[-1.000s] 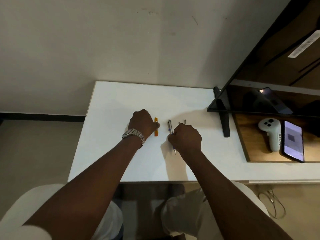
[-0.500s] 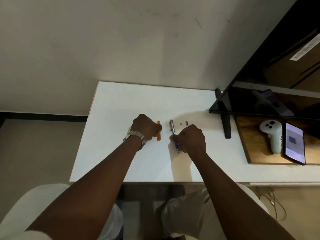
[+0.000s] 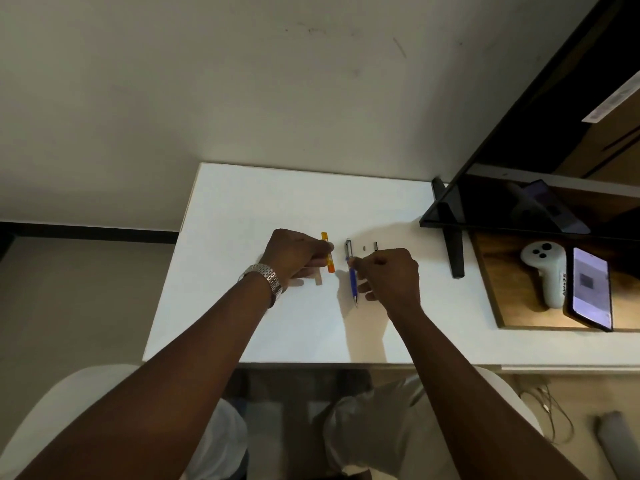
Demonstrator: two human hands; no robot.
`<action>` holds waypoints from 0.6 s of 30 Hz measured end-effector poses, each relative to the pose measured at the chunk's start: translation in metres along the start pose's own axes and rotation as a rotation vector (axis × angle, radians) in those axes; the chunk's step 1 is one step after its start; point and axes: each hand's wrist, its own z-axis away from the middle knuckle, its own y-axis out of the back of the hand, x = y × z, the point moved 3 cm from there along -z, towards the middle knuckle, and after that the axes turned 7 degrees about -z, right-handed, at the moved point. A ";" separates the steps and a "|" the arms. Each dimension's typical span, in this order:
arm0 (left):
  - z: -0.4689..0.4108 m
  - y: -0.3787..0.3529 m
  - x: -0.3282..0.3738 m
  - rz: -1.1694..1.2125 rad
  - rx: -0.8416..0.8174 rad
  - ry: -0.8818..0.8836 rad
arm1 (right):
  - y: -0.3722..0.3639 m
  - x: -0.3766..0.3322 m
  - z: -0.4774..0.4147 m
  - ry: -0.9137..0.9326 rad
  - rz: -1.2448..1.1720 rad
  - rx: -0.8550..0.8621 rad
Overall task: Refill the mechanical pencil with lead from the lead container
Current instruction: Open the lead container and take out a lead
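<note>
A slim orange lead container (image 3: 328, 252) is held in my left hand (image 3: 296, 253), lifted slightly above the white table (image 3: 242, 209), its shadow showing below. My right hand (image 3: 387, 276) pinches a blue and silver mechanical pencil (image 3: 352, 271) near its middle, tip pointing toward me. Two small dark parts, a tiny piece (image 3: 364, 248) and a short cap (image 3: 375, 245), lie on the table just beyond my right hand.
A black monitor (image 3: 526, 188) on a stand (image 3: 453, 244) occupies the right side. Under it a wooden tray (image 3: 495, 299) holds a white controller (image 3: 545, 271) and a phone (image 3: 590, 287). My knees are below the table's near edge.
Both hands have lifted off the table. The left hand has raised the orange container and the right hand has picked up the pencil, showing more of its blue barrel.
</note>
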 end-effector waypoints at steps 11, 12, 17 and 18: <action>0.017 0.015 0.004 0.186 -0.060 0.014 | -0.024 -0.026 0.036 -0.292 -0.656 -0.312; 0.018 0.017 0.003 0.207 -0.067 0.010 | -0.026 -0.027 0.037 -0.293 -0.675 -0.312; 0.020 0.023 0.001 0.257 -0.067 -0.027 | -0.033 -0.031 0.043 -0.286 -0.770 -0.284; 0.021 0.024 0.001 0.267 -0.067 -0.034 | -0.035 -0.031 0.045 -0.285 -0.789 -0.277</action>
